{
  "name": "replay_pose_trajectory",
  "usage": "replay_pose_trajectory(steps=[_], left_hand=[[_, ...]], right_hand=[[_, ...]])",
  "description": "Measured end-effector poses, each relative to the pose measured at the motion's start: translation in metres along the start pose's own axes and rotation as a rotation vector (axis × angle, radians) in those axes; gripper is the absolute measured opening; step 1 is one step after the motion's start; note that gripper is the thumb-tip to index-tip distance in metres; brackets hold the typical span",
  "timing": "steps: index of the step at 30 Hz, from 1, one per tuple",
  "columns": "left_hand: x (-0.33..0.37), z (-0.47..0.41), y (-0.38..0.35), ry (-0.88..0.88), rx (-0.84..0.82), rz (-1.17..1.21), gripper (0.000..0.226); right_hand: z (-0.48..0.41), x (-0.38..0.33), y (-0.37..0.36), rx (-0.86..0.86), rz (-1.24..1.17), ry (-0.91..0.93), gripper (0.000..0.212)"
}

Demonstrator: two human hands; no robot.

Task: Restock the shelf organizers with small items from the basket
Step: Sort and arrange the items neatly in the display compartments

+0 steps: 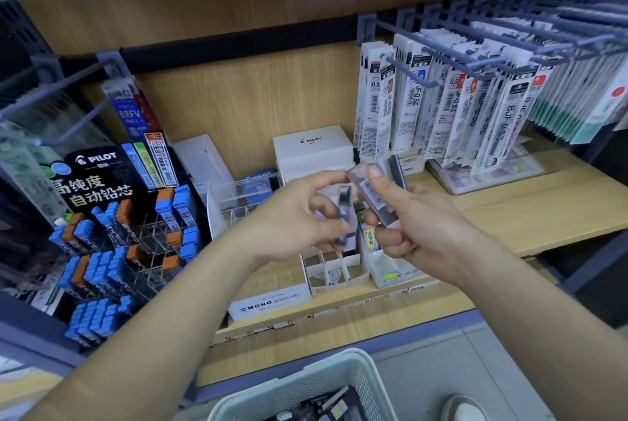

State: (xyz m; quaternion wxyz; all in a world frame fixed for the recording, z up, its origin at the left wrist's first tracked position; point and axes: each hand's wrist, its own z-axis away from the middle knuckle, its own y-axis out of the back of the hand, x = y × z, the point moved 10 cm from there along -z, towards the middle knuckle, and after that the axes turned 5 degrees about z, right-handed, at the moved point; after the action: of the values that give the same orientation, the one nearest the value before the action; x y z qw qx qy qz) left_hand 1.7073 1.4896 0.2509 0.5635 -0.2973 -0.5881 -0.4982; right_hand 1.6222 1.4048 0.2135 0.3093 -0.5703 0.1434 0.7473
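Observation:
My right hand (411,220) grips a small stack of clear lead-refill cases (377,196) with barcode labels, thumb on top. My left hand (299,217) pinches one clear case (345,213) beside that stack, over the shelf. Below both hands sits a white divided organizer (334,269) with open compartments, and a clear tray (390,271) next to it on the right. The pale green basket (339,383) stands at the bottom edge with dark small packets inside.
A black Pilot lead display (129,227) with blue and orange cases stands at left. White Pilot boxes (312,149) sit at the shelf back. Refill packets hang on hooks (475,104) at the upper right. A Mono box (268,301) lies at the shelf front.

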Motion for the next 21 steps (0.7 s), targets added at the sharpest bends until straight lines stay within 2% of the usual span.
replay_pose_trajectory(steps=[5, 8, 11, 15, 18, 21], left_hand=[[-0.006, 0.008, 0.108, -0.096, 0.522, 0.001, 0.036], [-0.025, 0.011, 0.138, -0.11, 0.7, 0.038, 0.025], [-0.036, 0.006, 0.142, -0.124, 0.748, 0.082, 0.018], [-0.037, -0.007, 0.137, -0.154, 0.728, 0.091, 0.018], [-0.038, -0.016, 0.133, -0.146, 0.707, 0.022, 0.017], [-0.044, -0.023, 0.129, -0.103, 0.67, -0.121, 0.019]], right_hand=[[-0.006, 0.003, 0.0, 0.008, -0.096, -0.029, 0.033], [-0.007, 0.009, -0.008, -0.008, -0.111, -0.056, 0.034], [-0.009, 0.012, -0.013, -0.027, -0.11, -0.07, 0.041], [-0.009, 0.015, -0.018, -0.032, -0.086, -0.082, 0.04], [-0.008, 0.017, -0.02, -0.041, -0.066, -0.091, 0.043], [-0.007, 0.018, -0.021, -0.057, -0.04, -0.098, 0.036]])
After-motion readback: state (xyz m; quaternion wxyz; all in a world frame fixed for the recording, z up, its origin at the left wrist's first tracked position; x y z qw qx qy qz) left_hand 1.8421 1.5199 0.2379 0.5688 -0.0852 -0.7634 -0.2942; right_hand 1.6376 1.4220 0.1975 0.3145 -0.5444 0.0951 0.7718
